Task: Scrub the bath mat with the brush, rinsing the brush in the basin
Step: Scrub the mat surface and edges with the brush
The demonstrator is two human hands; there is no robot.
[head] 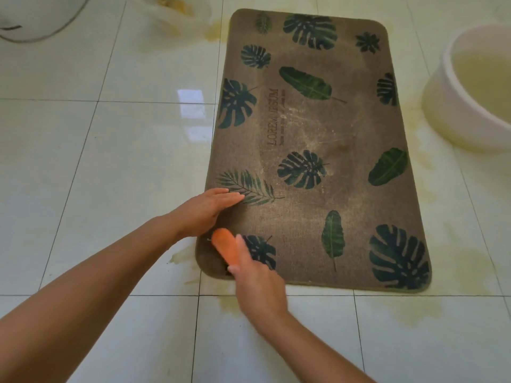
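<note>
My right hand (pixel 255 275) is the nearest thing. It is closed around the orange brush (pixel 226 250), and the brush lies on the near left corner of the bath mat (pixel 318 128). The hand looks a little blurred, so I judge that I am in the middle of a scrubbing stroke on this corner.

Just beyond it, my left hand (pixel 206 210) is open and flat. Its fingers rest on the left edge of the mat, touching a printed fern leaf, and it grips nothing. I think it presses the mat down so it does not slide on the wet floor (pixel 96 161).

The mat lies flat on the white tiles and stretches away from me. It is brown with dark green leaves, and its middle shows pale, dusty marks. Yellowish water stands on the tiles around its edges.

Farther, on the right side and near the mat but not touching it, stands the white basin (pixel 453 111) with cloudy yellowish water inside.

So the step in hand is scrubbing, not rinsing. For the next move I must keep the left hand pressing and work the brush toward the dirty middle. To rinse, I must carry the brush well to the right, across the mat, to the basin.
</note>
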